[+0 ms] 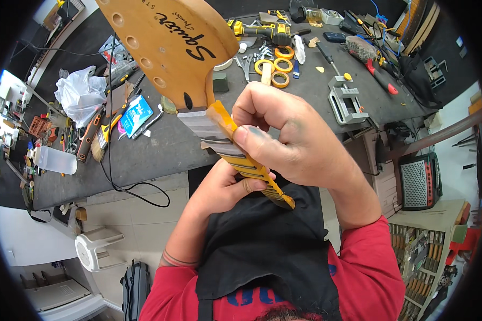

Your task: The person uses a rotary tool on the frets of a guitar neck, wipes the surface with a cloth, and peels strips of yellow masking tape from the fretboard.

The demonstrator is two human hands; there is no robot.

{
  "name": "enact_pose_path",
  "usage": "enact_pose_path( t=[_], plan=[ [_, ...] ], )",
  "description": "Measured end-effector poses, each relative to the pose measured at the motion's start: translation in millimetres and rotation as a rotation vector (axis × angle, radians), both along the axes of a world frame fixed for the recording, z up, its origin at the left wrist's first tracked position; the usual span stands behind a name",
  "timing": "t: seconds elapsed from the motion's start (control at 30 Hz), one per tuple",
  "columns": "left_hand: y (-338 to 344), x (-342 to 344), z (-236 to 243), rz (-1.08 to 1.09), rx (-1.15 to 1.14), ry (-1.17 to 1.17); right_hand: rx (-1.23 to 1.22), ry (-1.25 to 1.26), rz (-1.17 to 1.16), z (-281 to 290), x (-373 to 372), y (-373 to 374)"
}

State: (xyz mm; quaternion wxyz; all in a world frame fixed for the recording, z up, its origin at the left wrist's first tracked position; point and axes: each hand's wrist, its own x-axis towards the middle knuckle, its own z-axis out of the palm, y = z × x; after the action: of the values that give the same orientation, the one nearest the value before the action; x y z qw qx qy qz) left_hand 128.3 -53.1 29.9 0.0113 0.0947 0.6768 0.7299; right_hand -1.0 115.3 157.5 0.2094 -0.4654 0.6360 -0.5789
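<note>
Left hand (219,187): curled round the brown wooden guitar neck (202,92), below the pinch; some fingers hidden behind.
Cut off: the neck's wide head (160,47), above the pinch.
Writing: black letters on that head.
Pinch: right hand (290,131) nips thin yellow tape (218,117) between thumb and finger.
Count: four round yellow tape rolls (285,58), past the pinch.

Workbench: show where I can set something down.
Bare: stretch between the black cable and held guitar neck; smaller gap between yellow tape rolls and grey vise, nearer than the cream piece. Crowded: left end around the white bag, far edge around the yellow power tool.
</note>
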Motion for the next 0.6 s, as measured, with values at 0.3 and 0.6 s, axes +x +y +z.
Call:
enact_pose_path(
  t=[0.3, 0.6],
  plan=[
    [1.3, 3.3, 3.6, 0.011, 0.026, -0.022, -0.256, -0.250, -0.043, -24.1, 11.8, -2.0],
    [-3.0, 7.1, -5.8, 0.041, -0.021, 0.028, -0.054, 0.050, -0.051, -41.9, 6.8, 6.1]
  ],
)
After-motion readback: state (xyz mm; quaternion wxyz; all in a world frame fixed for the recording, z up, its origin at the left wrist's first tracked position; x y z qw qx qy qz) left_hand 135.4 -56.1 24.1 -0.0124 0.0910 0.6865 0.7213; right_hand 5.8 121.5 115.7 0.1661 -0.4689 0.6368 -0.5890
